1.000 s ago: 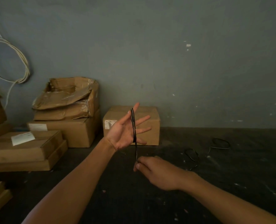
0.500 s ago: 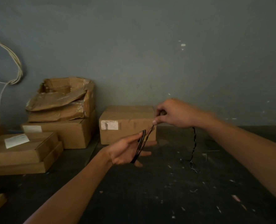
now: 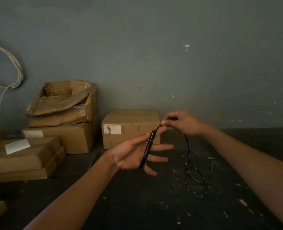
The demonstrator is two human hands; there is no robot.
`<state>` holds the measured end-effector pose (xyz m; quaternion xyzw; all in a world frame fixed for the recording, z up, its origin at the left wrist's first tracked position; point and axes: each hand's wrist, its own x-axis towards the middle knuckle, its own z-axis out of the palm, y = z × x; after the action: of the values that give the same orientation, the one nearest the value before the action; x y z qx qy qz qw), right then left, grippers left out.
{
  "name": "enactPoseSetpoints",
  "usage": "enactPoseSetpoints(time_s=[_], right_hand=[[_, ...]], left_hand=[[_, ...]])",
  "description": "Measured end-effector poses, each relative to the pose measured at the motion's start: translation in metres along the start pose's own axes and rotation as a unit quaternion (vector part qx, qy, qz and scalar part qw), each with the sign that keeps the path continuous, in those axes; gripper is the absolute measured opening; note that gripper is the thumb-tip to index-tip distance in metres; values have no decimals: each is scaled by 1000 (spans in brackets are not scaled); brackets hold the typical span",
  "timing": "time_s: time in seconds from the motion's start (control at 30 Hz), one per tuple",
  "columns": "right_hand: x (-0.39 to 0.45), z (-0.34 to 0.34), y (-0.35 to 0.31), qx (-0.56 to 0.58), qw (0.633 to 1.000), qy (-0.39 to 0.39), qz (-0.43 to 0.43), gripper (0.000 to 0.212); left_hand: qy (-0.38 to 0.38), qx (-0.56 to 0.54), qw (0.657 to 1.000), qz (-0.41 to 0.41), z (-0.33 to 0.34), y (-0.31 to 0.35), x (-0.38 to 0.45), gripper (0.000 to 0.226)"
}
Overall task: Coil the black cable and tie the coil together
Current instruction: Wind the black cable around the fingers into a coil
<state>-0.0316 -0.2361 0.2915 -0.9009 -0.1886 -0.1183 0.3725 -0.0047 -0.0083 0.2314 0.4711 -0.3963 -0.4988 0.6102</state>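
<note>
The thin black cable (image 3: pixel 147 150) is wound in several loops across the left hand (image 3: pixel 132 155), running from between the thumb and forefinger down over the palm to the heel below the little finger. That hand is spread open, fingers (image 3: pixel 162 147) splayed, so the loops hang around it rather than being squeezed. The right hand (image 3: pixel 181 122) pinches the cable between thumb and forefinger just beside the left fingertips. From that pinch the loose end drops and curls on the dark bench surface (image 3: pixel 137 205). A closed brown cardboard box (image 3: pixel 129 128) stands at the bench's far edge against the grey wall (image 3: pixel 154 55).
</note>
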Motion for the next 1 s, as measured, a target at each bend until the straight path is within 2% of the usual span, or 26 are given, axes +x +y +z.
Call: enactPoseSetpoints(time_s=[0.17,0.27,0.4,0.57,0.73,0.87,1.0], right_hand=[[-21,53,43,176,981,-3,77,26],[-31,89,57,225,966,-10,127,33],[-46,128,59,298,937,-67,171,34],[-56,144,39,241,946,-135,170,35],[-55,136,6,153,963,-177,130,32],[-56,125,-17,70,979,-170,86,23],[-52,106,-38,-42,991,-124,40,16]], left_hand=[[-7,-30,998,48,5,12,6,51],[-7,-44,996,73,6,19,10,50],[-4,-55,994,89,3,25,13,47],[67,-46,991,111,-9,35,12,49],[139,-50,980,130,-24,31,10,45],[192,-50,970,138,-36,23,6,43],[209,-51,968,132,-44,16,-1,43]])
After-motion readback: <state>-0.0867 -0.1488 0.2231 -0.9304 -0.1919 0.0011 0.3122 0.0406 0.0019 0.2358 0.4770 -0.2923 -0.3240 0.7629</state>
